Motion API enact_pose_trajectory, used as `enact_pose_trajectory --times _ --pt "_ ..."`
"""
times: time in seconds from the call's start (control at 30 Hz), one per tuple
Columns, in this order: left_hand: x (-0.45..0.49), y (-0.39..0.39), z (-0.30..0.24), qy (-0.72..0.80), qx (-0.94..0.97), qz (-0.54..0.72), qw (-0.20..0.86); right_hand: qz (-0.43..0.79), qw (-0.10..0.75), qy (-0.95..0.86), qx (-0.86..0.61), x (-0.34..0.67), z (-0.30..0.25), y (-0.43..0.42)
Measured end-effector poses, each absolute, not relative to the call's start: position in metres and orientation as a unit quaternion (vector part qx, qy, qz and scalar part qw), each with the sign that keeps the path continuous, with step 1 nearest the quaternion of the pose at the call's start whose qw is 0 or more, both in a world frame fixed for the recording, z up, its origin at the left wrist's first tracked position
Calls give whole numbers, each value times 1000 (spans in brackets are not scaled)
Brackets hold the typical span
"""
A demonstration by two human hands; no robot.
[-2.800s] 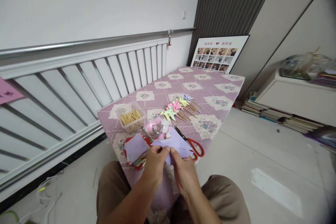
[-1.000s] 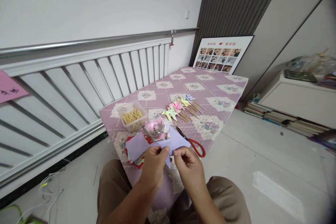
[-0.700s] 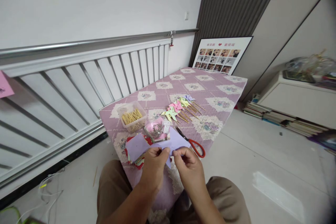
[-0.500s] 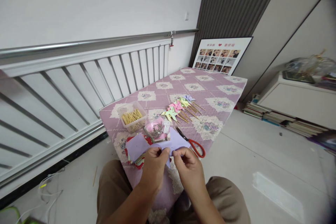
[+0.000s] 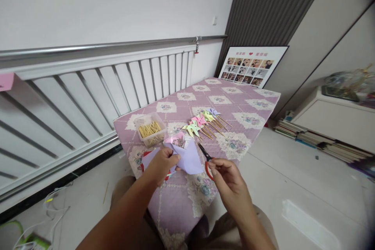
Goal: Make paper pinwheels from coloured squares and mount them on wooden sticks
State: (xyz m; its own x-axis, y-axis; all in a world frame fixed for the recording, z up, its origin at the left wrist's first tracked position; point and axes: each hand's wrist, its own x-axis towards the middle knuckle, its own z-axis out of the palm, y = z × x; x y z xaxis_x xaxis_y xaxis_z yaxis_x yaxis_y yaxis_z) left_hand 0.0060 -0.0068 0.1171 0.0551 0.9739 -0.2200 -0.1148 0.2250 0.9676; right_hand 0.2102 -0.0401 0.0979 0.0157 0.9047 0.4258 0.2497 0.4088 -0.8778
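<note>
My left hand (image 5: 162,163) is closed on a folded lilac paper sheet (image 5: 190,157), pinching its left corner just above the purple quilted table (image 5: 175,199). My right hand (image 5: 227,175) is off the paper. Its thumb and fingers curl round the red handle of the scissors (image 5: 206,161), which lie right of the paper with the blades pointing away from me. A stack of coloured paper squares (image 5: 144,160) lies partly hidden under my left hand.
Behind the paper stand a clear box of wooden sticks (image 5: 149,131) and a pink dish of pins (image 5: 176,140). Several finished paper pinwheels (image 5: 202,120) lie farther back. A photo board (image 5: 249,66) leans at the table's far end. Books (image 5: 316,138) line the floor at right.
My right hand let go of the lilac paper and moved right to the scissors' handle. My left hand lifted the paper forward alone. The view shifted slightly.
</note>
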Motion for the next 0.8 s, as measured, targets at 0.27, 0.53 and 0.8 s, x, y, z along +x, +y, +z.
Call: enact_pose_trajectory --times 0.27,0.53,0.8 --pt "-7 -4 129 468 485 402 621 219 390 -821 -355 204 130 -39" --pt "-11 -14 148 490 609 336 526 312 359 -802 -361 201 133 -34" --pt "-5 -19 143 528 645 330 442 310 373 -768 -418 189 137 -37"
